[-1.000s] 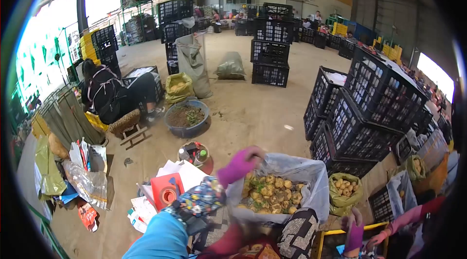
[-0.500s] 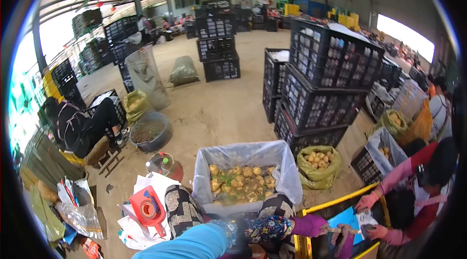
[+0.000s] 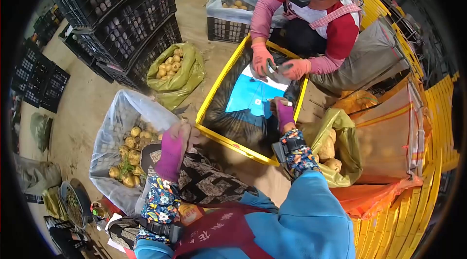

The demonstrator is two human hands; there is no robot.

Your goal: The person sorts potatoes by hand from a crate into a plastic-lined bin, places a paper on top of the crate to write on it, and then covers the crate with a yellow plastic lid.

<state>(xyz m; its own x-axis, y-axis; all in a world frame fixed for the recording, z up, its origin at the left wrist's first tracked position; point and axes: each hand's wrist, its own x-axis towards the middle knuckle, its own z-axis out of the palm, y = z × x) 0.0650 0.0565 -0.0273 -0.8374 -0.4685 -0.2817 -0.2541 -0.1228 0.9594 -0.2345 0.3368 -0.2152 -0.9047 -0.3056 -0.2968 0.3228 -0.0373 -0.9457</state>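
Note:
My left hand, in a purple glove with a grey palm, is closed above my knee, near the lined crate of potatoes. A small pale tip shows at its fingers; I cannot make out what it is. My right hand, in a matching glove, is closed on a small white-ended thing at the edge of a blue and white sheet. That sheet lies on dark plastic inside a yellow crate. A co-worker's gloved hands are at the sheet's white end.
Stacked black crates stand at the upper left, beside a green sack of potatoes. Another open sack stands by my right forearm. The co-worker crouches across the yellow crate. Yellow crates line the right.
The view has swung right, towards the yellow crate and the co-worker. My hands, close together before, are now apart: the left over my knee, the right at the blue sheet.

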